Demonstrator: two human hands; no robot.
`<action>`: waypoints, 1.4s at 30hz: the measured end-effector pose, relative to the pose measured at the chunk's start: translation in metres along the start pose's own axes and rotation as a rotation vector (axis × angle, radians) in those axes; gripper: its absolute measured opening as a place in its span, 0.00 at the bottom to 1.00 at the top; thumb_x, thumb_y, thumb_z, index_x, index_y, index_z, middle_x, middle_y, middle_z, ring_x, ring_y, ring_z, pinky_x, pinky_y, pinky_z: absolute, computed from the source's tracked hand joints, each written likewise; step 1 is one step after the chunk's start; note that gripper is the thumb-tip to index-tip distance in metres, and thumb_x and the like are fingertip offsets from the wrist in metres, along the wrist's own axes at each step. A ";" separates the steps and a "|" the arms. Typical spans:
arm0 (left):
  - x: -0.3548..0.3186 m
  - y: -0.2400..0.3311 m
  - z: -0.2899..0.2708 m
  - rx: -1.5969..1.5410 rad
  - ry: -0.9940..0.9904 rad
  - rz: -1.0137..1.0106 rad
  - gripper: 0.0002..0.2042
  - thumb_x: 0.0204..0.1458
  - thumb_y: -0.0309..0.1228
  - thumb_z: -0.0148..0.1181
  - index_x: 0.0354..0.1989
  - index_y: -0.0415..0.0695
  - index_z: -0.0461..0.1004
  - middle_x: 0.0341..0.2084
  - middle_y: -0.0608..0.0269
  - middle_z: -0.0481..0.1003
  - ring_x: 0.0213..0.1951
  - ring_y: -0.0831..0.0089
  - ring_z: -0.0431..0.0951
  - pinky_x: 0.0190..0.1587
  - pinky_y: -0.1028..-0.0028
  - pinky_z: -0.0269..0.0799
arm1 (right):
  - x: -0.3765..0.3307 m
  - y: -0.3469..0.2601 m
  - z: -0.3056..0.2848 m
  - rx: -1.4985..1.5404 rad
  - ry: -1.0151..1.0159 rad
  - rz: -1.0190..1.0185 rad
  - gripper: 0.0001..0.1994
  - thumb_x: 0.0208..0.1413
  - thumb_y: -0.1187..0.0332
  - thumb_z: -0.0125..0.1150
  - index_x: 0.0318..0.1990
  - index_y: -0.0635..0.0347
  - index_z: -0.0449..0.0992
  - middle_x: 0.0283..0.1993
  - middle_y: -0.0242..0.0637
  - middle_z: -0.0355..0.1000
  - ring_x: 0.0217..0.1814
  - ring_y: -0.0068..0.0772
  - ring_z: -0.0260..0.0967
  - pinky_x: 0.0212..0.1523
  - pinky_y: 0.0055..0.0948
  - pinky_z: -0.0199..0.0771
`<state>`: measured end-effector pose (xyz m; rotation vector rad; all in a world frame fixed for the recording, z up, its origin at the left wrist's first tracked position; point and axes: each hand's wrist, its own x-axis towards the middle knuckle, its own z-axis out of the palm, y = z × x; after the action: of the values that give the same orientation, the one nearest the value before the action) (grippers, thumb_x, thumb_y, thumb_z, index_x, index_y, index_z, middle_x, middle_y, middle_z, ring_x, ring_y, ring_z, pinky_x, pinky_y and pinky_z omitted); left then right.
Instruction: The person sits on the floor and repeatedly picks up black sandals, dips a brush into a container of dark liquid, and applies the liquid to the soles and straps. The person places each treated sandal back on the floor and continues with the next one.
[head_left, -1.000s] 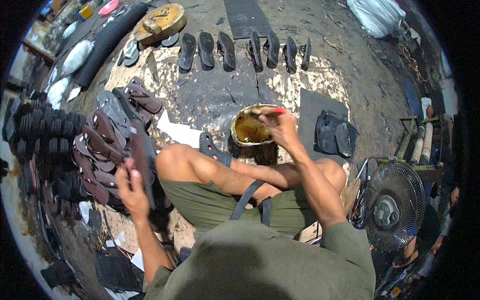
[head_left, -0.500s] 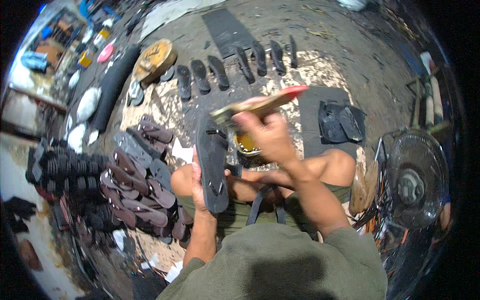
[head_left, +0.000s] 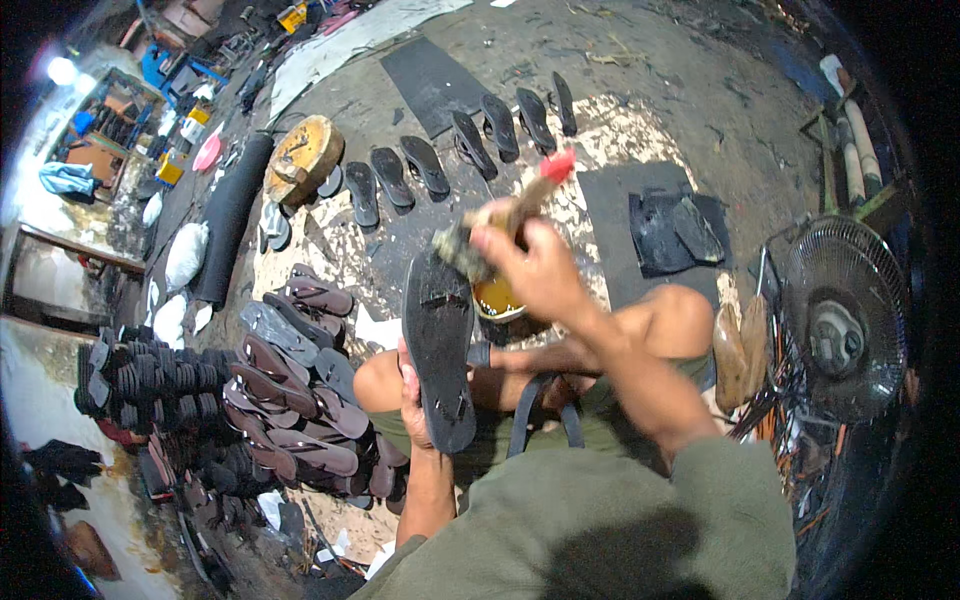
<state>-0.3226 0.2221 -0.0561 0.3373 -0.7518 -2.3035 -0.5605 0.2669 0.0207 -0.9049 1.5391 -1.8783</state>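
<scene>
- Olive sleeve & shoulder seen at the lower edge; bare knees bent just beyond, w/ a dark strap [head_left: 545, 425] hung between them.
- Black sandal sole [head_left: 440, 350] is held upright in the left hand [head_left: 412, 405]; grip is closed round its lower edge, fingers mostly hidden behind the sole, toe end tilted up & away.
- Brush [head_left: 500, 220] w/ a wooden handle & red tip is clamped in the right hand [head_left: 535, 270]; grip is wrapped tight on the handle, bristle end is placed at the top of the sole, touching or just above – can't be told which.
- Tin of yellow-brown glue [head_left: 495, 298] is set on the floor directly under the right hand, just beyond the knees, partly hidden by hand & sole.
- Pile of brown & grey soles [head_left: 300, 400] is heaped on the floor at the person's left; stacked black soles [head_left: 150, 385] lie further left.
- Electric fan [head_left: 845, 330] is stood on the floor at the right; black mat [head_left: 620, 210] w/ dark cut pieces lies between fan & tin.
- Further off, a row of black soles [head_left: 450, 155] is laid out across the floor, w/ a round wooden block [head_left: 303, 158] at its left end.
- Black rubber sheet [head_left: 430, 80] lies beyond the row, toward the far side of the floor.
</scene>
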 end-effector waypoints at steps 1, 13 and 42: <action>0.000 -0.003 0.004 -0.046 0.065 0.014 0.29 0.68 0.45 0.46 0.76 0.58 0.50 0.68 0.53 0.61 0.61 0.53 0.72 0.52 0.56 0.80 | -0.020 -0.005 0.012 -0.015 -0.019 -0.205 0.13 0.66 0.63 0.61 0.50 0.63 0.80 0.47 0.38 0.78 0.50 0.27 0.72 0.55 0.32 0.72; 0.045 0.006 0.019 -0.272 0.032 0.120 0.25 0.69 0.50 0.43 0.71 0.58 0.61 0.64 0.58 0.69 0.59 0.54 0.72 0.57 0.52 0.73 | -0.033 0.021 0.029 -0.042 -0.150 -0.300 0.10 0.62 0.67 0.63 0.47 0.62 0.78 0.47 0.43 0.77 0.50 0.45 0.74 0.54 0.38 0.72; 0.189 -0.028 -0.147 -0.297 0.890 -0.119 0.24 0.65 0.39 0.49 0.61 0.32 0.59 0.55 0.34 0.66 0.54 0.38 0.74 0.56 0.44 0.78 | -0.011 0.011 -0.090 -0.066 0.321 -0.183 0.13 0.66 0.66 0.63 0.52 0.65 0.75 0.49 0.32 0.75 0.52 0.23 0.68 0.57 0.26 0.67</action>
<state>-0.4130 0.0483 -0.1965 1.1729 0.0580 -2.0122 -0.6234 0.3282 -0.0030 -0.8261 1.7643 -2.2005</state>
